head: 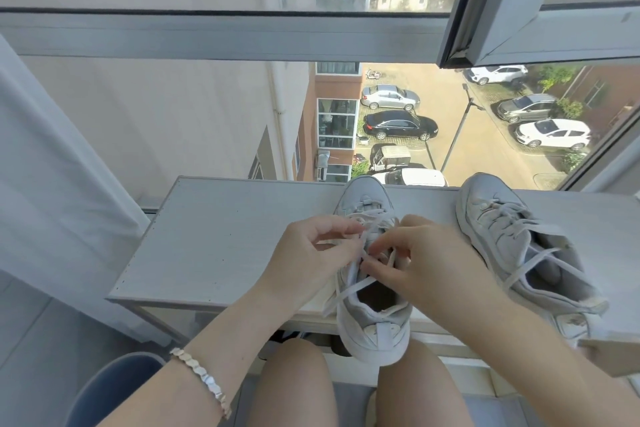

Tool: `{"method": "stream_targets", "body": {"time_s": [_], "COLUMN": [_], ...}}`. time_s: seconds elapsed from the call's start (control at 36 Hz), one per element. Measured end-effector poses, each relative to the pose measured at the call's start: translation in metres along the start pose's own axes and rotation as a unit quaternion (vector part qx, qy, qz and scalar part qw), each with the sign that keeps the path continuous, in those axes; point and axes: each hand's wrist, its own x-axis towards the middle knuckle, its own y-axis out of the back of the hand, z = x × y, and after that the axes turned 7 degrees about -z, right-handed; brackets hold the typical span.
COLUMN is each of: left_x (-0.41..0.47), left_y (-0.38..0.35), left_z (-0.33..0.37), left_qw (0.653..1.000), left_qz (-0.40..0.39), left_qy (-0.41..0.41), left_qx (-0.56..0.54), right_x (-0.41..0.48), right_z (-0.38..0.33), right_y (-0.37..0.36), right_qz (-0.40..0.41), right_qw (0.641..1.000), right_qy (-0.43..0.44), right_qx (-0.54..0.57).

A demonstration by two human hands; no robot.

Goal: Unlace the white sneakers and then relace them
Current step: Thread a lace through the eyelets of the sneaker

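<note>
Two white sneakers stand on a pale grey table (214, 239) by the window, toes pointing away from me. The nearer sneaker (372, 319) has its heel over the table's front edge. My left hand (311, 253) pinches its white lace (346, 289) at the left of the tongue. My right hand (419, 260) pinches the lace at the middle eyelets, with its fingers curled over the tongue. Loose lace ends trail down the sneaker's left side. The second sneaker (519, 239) lies to the right, laced, with its ends loose.
Straight ahead is a window with a grey frame (221, 36), and its open sash (540, 10) juts in at the upper right. A white curtain (52, 184) hangs at the left. A blue-grey bin (114, 388) stands at the lower left. My bare knees (298, 385) sit under the table's front edge.
</note>
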Motion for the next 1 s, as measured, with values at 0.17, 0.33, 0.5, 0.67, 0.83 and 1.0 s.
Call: {"method": "stream_targets", "body": {"time_s": [0.17,0.33,0.5,0.67,0.83,1.0], "left_x": [-0.003,-0.002,-0.004,-0.007,-0.010,-0.011], "left_y": [-0.004,-0.011,-0.022,-0.030,-0.034,-0.033], "left_z": [-0.002,-0.009,-0.015,-0.017,-0.019,-0.015], "left_qw": [0.995,0.992,0.989,0.989,0.985,0.985], "left_qz": [0.006,0.060,0.116,0.138,0.158,0.144], "left_qy": [-0.004,-0.003,0.007,-0.005,-0.032,-0.034], "left_qx": [0.104,0.115,0.092,0.051,0.061,0.087], "right_x": [0.002,0.000,-0.007,-0.021,-0.026,-0.022], "right_z": [0.008,0.012,0.021,0.016,0.027,0.023], "right_y": [-0.013,-0.017,-0.005,0.012,0.004,0.012], "right_qz": [0.072,0.138,0.103,0.049,-0.009,-0.004], "right_qw": [0.993,0.981,0.970,0.900,0.899,0.944], "right_qy": [0.041,0.105,0.110,0.089,0.031,-0.012], "right_qx": [-0.083,-0.092,0.193,0.425,0.437,0.331]}}
